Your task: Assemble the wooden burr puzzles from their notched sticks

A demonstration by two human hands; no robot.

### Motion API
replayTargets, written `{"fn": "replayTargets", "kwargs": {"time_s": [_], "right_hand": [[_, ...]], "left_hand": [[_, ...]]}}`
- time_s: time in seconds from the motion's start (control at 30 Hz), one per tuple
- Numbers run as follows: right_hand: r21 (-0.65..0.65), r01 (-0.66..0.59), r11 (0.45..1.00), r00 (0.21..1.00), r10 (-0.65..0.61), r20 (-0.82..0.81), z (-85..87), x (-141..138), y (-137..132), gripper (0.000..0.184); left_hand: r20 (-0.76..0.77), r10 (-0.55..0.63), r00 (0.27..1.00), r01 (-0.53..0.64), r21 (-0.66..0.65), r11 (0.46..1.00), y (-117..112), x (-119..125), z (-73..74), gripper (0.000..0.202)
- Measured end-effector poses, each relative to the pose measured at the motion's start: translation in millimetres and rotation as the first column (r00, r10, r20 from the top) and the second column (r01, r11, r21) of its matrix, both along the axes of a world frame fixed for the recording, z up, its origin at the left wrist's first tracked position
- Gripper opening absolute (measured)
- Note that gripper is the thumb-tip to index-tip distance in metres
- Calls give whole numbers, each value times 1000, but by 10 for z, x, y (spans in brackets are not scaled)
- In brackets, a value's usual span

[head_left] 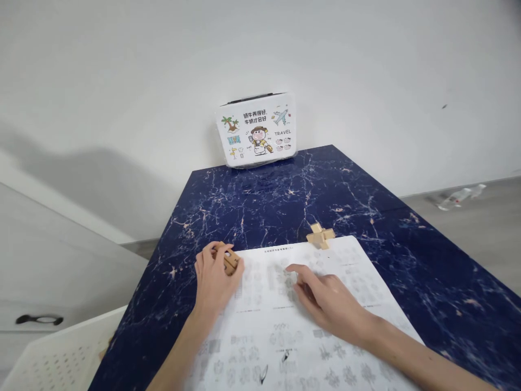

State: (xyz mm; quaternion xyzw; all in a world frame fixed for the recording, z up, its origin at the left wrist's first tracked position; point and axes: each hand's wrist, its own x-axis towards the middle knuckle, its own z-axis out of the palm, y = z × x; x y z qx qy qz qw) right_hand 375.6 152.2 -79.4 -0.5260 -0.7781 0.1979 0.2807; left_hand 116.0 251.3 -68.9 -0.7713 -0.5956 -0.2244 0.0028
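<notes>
My left hand (214, 277) is curled around a small wooden puzzle block (230, 260) at the upper left corner of a white instruction sheet (280, 326). My right hand (325, 298) lies flat on the sheet, its fingers stretched out and the index finger pointing at a printed diagram near the middle. A second wooden puzzle (321, 235), cross-shaped, sits at the sheet's top edge, apart from both hands. The sheet rests on a dark blue marbled table (285, 201).
A white box with cartoon travel pictures (256, 130) stands against the wall at the table's far edge. A white perforated basket (61, 355) sits low at the left. A plastic bottle (458, 198) lies on the floor at right.
</notes>
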Motion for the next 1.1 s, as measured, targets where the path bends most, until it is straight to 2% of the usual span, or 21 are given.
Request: {"fn": "replayTargets", "kwargs": {"time_s": [0.17, 0.37, 0.47, 0.6, 0.7, 0.8, 0.9, 1.0, 1.1], "right_hand": [[-1, 11, 1000, 1000, -11, -20, -24, -1, -3, 34], [3, 80, 997, 994, -80, -79, -32, -2, 21, 30], [-47, 136, 990, 979, -141, -150, -20, 13, 36, 27], [-135, 221, 966, 923, -252, -292, 17, 47, 54, 29], [-215, 273, 938, 832, -342, -437, 39, 83, 78, 35], [-300, 244, 922, 713, -380, -589, 31, 129, 121, 43], [-343, 189, 920, 627, -382, -679, 12, 174, 169, 52], [-362, 182, 914, 599, -395, -697, 18, 201, 206, 54], [-353, 193, 915, 593, -396, -701, 38, 206, 226, 48]], "left_hand": [[-71, 124, 990, -123, 24, 992, 27, -31, 39, 33], [-107, 119, 987, -111, 85, 990, 26, -60, 1, 37], [-135, 131, 982, -119, 99, 988, 27, -76, -8, 39], [-182, 156, 971, -140, 97, 985, 27, -89, -5, 44], [-183, 153, 971, -132, 121, 984, 26, -96, -4, 47], [-156, 95, 983, -69, 166, 984, 11, -81, 15, 46], [-125, -33, 992, 55, 181, 982, -29, -29, 57, 39], [-91, -166, 982, 178, 158, 971, -92, 48, 89, 31], [-44, -277, 960, 281, 107, 954, -157, 120, 90, 25]]}}
